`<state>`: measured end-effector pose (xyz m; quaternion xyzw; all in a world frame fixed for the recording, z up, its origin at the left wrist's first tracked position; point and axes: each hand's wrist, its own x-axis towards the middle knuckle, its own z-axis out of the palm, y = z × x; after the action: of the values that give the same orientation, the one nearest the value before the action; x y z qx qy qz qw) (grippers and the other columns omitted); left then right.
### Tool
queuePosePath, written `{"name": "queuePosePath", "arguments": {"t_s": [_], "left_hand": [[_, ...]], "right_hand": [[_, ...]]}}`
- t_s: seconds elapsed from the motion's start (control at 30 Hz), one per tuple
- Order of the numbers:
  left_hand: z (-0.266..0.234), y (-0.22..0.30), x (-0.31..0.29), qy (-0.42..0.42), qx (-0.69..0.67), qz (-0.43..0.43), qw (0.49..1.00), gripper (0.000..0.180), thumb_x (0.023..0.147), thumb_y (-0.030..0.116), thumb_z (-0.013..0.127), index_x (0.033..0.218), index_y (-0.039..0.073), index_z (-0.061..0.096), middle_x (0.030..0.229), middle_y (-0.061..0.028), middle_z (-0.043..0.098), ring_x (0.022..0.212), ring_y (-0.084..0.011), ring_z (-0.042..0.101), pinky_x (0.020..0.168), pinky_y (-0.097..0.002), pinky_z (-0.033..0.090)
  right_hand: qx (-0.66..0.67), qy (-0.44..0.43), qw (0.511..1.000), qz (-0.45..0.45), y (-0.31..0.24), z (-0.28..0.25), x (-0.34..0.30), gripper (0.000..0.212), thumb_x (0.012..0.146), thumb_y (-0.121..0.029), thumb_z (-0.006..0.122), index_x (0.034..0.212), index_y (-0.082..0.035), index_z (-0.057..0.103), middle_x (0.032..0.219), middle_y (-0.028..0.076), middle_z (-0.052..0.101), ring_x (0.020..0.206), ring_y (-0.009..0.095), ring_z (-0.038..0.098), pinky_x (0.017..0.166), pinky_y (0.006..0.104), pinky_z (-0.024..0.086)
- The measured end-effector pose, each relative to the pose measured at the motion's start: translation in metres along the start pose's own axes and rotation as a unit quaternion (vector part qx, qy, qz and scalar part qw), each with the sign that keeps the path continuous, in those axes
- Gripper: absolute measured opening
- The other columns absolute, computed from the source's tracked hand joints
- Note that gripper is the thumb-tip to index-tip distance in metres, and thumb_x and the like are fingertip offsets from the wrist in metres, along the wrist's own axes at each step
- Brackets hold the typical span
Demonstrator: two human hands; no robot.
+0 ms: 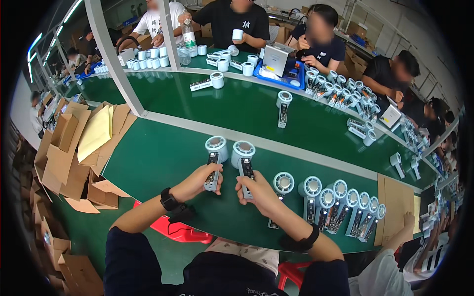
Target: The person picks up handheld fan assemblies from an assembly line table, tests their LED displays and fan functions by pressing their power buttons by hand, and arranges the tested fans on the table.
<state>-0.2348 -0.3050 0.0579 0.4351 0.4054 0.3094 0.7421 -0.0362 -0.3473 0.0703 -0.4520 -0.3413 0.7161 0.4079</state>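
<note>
Side by side over the green bench, two pale blue handheld fans with round grilled heads are in my hands. My left hand (201, 178) is closed round the handle of the left handheld fan (216, 144). My right hand (256, 190) grips the handle of the right handheld fan (243, 151), thumb on top. Both handles lack a cover on the upper side, so dark circuit parts show. Just right of my right hand lies another fan (283, 183), partly hidden by my forearm. A row of several similar fans (327, 198) continues to the right.
Beyond a pale rail (256, 137) runs a green conveyor (237, 111) carrying a fan (284, 101). Cardboard boxes (66, 133) are heaped at the left. A cardboard sheet (395, 207) lies at the bench's right end, near a neighbour's arm. Several people work across the line.
</note>
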Motion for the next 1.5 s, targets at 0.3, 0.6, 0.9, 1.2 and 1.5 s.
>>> {"name": "queuePosePath", "arguments": {"t_s": [0.3,0.6,0.9,1.2,1.5], "left_hand": [[-0.028,0.051,0.021,-0.158,0.528,-0.257,0.794,0.064,0.089,0.061,0.043,0.092,-0.001,0.057,0.077,-0.0122,0.067,0.07,-0.0171,0.066,0.062,-0.0275,0.053],[-0.277,0.146,0.203,0.292,0.761,0.17,0.553,0.044,0.077,0.029,0.069,0.11,0.005,0.053,0.096,-0.0121,0.063,0.086,-0.0281,0.063,0.073,-0.0386,0.052],[-0.423,0.156,0.283,0.283,0.74,0.148,0.592,0.067,0.075,0.025,0.068,0.132,0.006,0.038,0.124,-0.022,0.051,0.111,-0.039,0.052,0.095,-0.0442,0.042],[-0.264,0.131,0.2,0.284,0.743,0.052,0.604,0.041,0.082,0.037,0.057,0.104,0.003,0.059,0.094,-0.0216,0.064,0.092,-0.0398,0.059,0.076,-0.0435,0.045],[-0.168,0.05,-0.046,0.313,0.695,-0.037,0.646,0.037,0.083,0.03,0.059,0.101,-0.002,0.054,0.08,-0.0226,0.061,0.077,-0.0381,0.06,0.067,-0.0422,0.046]], "right_hand": [[-0.591,-0.167,0.776,0.144,-0.06,-0.006,0.033,0.063,0.09,-0.05,0.048,0.098,0.012,0.045,0.066,0.016,0.063,0.046,0.021,0.062,0.044,0.0305,0.052],[-0.741,0.226,0.608,-0.174,-0.126,-0.092,0.215,0.045,0.087,-0.045,0.053,0.089,-0.003,0.069,0.087,0.012,0.069,0.081,0.028,0.068,0.073,0.0381,0.052],[-0.427,0.313,0.848,-0.036,-0.102,-0.083,0.286,0.049,0.072,-0.012,0.068,0.115,0.0,0.05,0.109,0.018,0.063,0.101,0.026,0.063,0.085,0.0362,0.052],[-0.618,0.184,0.753,-0.128,-0.09,-0.1,0.277,0.037,0.069,-0.021,0.064,0.102,-0.004,0.063,0.099,0.017,0.067,0.094,0.03,0.065,0.079,0.0377,0.053],[-0.709,-0.133,0.69,0.063,-0.092,-0.011,0.145,0.043,0.076,-0.036,0.055,0.098,0.001,0.065,0.09,0.016,0.067,0.076,0.028,0.066,0.055,0.0391,0.054]]}}
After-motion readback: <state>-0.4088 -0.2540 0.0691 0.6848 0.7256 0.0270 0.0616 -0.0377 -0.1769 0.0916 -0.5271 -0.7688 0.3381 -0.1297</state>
